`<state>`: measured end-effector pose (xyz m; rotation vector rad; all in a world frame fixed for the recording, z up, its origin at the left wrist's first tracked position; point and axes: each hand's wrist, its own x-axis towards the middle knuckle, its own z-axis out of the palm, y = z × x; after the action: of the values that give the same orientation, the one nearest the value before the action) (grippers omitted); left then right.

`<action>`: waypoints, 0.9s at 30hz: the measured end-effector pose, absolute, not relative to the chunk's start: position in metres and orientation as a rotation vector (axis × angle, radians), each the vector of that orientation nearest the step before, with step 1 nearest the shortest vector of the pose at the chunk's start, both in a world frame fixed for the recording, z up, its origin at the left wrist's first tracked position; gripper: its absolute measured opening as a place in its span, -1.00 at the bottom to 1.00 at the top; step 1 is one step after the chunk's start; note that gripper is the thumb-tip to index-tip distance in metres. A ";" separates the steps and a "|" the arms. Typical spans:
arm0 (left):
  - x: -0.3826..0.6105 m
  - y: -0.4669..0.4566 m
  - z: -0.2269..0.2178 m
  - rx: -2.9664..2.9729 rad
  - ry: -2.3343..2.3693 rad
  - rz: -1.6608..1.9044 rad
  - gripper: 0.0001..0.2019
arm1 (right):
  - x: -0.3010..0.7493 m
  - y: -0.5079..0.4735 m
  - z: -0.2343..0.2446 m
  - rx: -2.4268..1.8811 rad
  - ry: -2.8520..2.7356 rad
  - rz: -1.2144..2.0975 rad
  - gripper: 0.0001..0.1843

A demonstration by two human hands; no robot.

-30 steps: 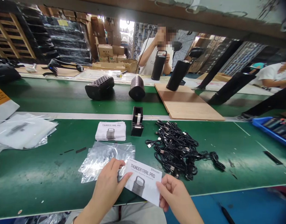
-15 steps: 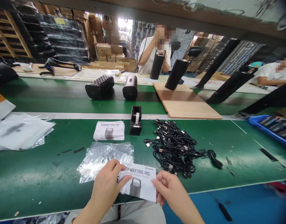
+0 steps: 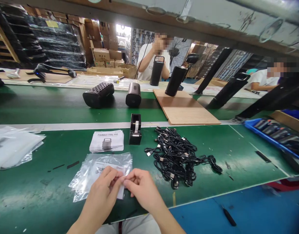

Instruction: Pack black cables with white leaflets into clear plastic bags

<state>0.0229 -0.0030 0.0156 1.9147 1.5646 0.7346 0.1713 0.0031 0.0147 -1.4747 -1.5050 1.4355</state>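
Observation:
My left hand (image 3: 106,190) and my right hand (image 3: 141,187) meet fingertip to fingertip, both pinching the right edge of a clear plastic bag (image 3: 91,161). It is the top one of a few bags lying flat on the green bench. A white printed leaflet (image 3: 120,194) shows beneath my fingers, partly hidden; whether it lies in the bag or against it, I cannot tell. Behind the bags sits a stack of "Thunder Trail Pro" leaflets (image 3: 107,144). Right of my hands is a heap of black USB cables (image 3: 175,156).
A black tape dispenser (image 3: 135,138) stands behind the bags. Two dark speakers (image 3: 98,95) lie farther back, beside a wooden board (image 3: 190,109). More plastic bags (image 3: 15,146) are at left, a blue tray (image 3: 256,125) at right. A co-worker (image 3: 147,58) sits opposite, near an upright speaker.
The leaflet held up between my hands has come down to the bags and is mostly covered. My right hand has moved left to meet my left hand. The view has shifted rightward.

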 end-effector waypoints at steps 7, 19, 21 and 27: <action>0.012 -0.002 0.009 1.754 1.617 0.663 -0.73 | 0.201 0.055 0.040 -1.780 -2.456 0.059 -0.53; 0.016 0.002 -0.001 1.397 1.521 0.798 -0.77 | 0.196 0.023 0.023 -1.299 -1.210 1.268 -0.72; 0.017 0.002 0.000 1.358 1.469 0.857 -0.78 | 0.183 0.014 0.014 -1.291 -1.016 1.366 -0.71; 0.011 0.008 0.019 1.519 1.566 1.034 -0.81 | 0.162 0.022 0.033 -1.314 -1.398 1.152 -0.81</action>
<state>0.0109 0.0084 0.0189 1.5186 1.5659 1.0341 0.1619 0.0219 0.0327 -1.3138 -1.3983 1.1518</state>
